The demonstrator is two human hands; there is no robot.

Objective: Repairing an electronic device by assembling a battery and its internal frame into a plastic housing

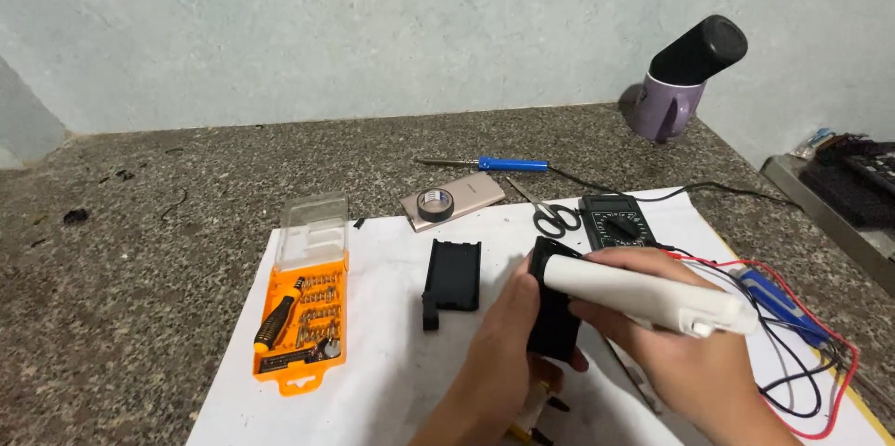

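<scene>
The left hand [508,339] clamps its grip on a black case [552,311] above the white paper [392,362] on the bench [140,260]. The right hand [667,353] grips a white tool [653,297], its tip touching the case's far end.

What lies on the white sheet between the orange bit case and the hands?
In the head view, a black plastic cover lies between the bit case and the left hand.

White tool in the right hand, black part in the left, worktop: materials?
White tool: likely plastic, smooth satin, moulded look. Black part: likely matte plastic, dull and unreflective. Worktop: looks like speckled granite or terrazzo, grainy; can't tell which.
</scene>
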